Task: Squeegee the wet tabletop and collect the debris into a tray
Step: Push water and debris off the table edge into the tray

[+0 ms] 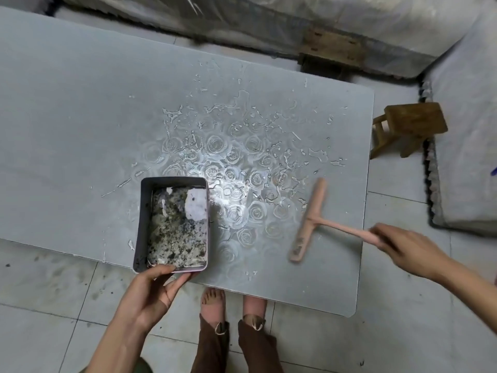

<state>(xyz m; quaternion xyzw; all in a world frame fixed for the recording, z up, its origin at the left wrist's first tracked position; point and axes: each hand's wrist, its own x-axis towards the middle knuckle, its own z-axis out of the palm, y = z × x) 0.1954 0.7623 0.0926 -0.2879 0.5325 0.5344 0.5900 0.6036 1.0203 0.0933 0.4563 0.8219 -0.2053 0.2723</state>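
A grey tabletop (80, 125) with a rose pattern carries streaks and beads of water across its middle and right part. A rectangular grey tray (143, 219) holding dark and pale wet debris sits at the table's near edge. My left hand (150, 294) grips the tray's near rim, thumb on top and fingers beneath. A pink T-shaped squeegee (309, 219) lies with its blade on the wet surface to the right of the tray. My right hand (403, 246) holds the end of its handle; the hand is blurred.
A small wooden stool (406, 127) stands on the tiled floor past the table's right edge. A plastic-covered mattress (349, 20) lies behind the table and a padded mat (468, 130) at right. My bare feet (231, 305) stand at the near edge.
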